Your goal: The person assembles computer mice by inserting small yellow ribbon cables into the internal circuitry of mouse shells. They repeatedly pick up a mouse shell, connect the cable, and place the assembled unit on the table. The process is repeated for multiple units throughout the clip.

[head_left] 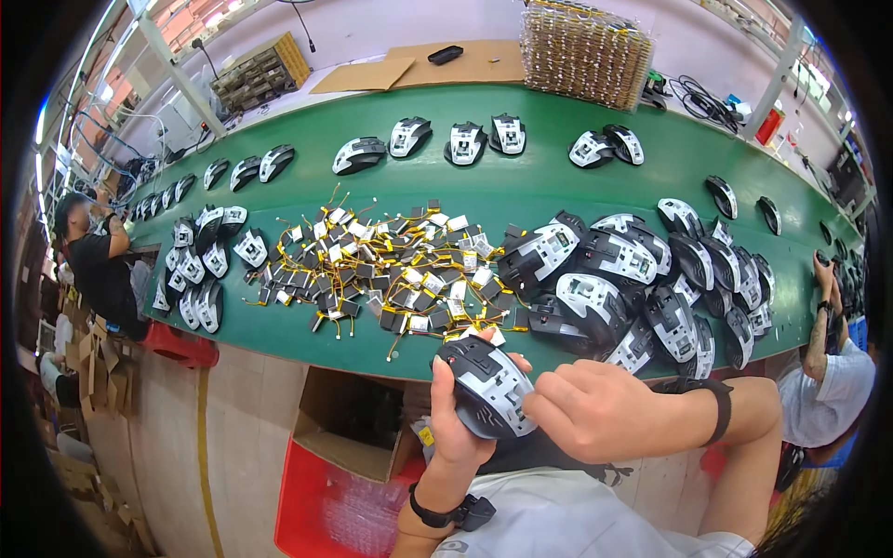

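My left hand [458, 430] is closed round a black-and-white computer mouse [491, 389], holding it tilted just off the table's near edge. Thumb and fingers grip its sides, and the open inner part of its top faces up. My right hand [588, 407] is beside the mouse with its fingers curled in a pinch at the right edge. What those fingers hold, if anything, is hidden. Beyond the mouse lies a heap of small flat battery packs [420, 323] with thin wires. A pile of similar mice [592, 299] is stacked to the right.
More mice [465, 144] stand spaced along the back of the green table [530, 191], with a cluster [209, 307] at left. A tall stack of clear trays [586, 56] stands behind. Below are a cardboard box [344, 456] and red crate [298, 502]. People work at both sides.
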Tool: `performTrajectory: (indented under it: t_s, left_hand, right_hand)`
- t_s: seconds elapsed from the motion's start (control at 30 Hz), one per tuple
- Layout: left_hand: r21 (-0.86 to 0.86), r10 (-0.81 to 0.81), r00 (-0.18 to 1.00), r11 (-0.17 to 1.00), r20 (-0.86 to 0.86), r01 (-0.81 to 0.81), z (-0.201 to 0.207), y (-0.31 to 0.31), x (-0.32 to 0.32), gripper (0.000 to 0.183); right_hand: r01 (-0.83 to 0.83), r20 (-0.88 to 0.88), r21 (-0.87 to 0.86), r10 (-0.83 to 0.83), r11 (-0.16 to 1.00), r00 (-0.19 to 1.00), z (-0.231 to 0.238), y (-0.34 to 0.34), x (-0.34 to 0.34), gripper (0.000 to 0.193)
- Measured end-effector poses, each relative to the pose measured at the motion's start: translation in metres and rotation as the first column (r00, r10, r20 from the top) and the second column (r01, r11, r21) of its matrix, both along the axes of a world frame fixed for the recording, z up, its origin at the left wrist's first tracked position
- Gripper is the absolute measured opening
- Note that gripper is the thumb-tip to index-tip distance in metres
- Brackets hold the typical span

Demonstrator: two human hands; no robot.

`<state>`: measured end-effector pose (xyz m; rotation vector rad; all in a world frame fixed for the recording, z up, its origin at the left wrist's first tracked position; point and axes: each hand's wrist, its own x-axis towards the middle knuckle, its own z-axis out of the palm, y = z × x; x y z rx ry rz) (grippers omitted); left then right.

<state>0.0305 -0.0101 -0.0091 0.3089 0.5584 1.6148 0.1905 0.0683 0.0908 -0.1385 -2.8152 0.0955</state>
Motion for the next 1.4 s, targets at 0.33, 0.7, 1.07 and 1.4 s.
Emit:
performTrajectory:
  t_s: [0.33, 0.7, 1.07, 1.4]
  left_hand:
    - [-0.055, 0.001, 1.000, 0.998, -0.030, -0.003, 0.004, 0.000, 0.005, 0.065]
    - [-0.020, 0.055, 0.995, 0.998, 0.082, -0.053, 0.019, 0.005, 0.003, 0.070]
    - [0.019, 0.020, 0.999, 1.000, -0.027, -0.020, 0.002, 0.005, 0.017, 0.066]
    - [0.108, -0.019, 0.994, 0.994, 0.103, 0.007, -0.006, 0.015, 0.008, 0.079]
  right_hand:
    - [-0.093, 0.031, -0.148, 0.098, 0.985, 0.995, -0.006, 0.015, -0.004, 0.015]
    - [-0.044, -0.205, -0.314, -0.022, 0.948, 0.979, -0.030, 0.001, 0.006, 0.026]
    - [0.013, -0.208, -0.326, -0.085, 0.945, 0.974, -0.051, -0.007, 0.012, 0.023]
    - [0.141, -0.135, -0.773, -0.378, 0.619, 0.916, -0.044, -0.005, 0.037, 0.030]
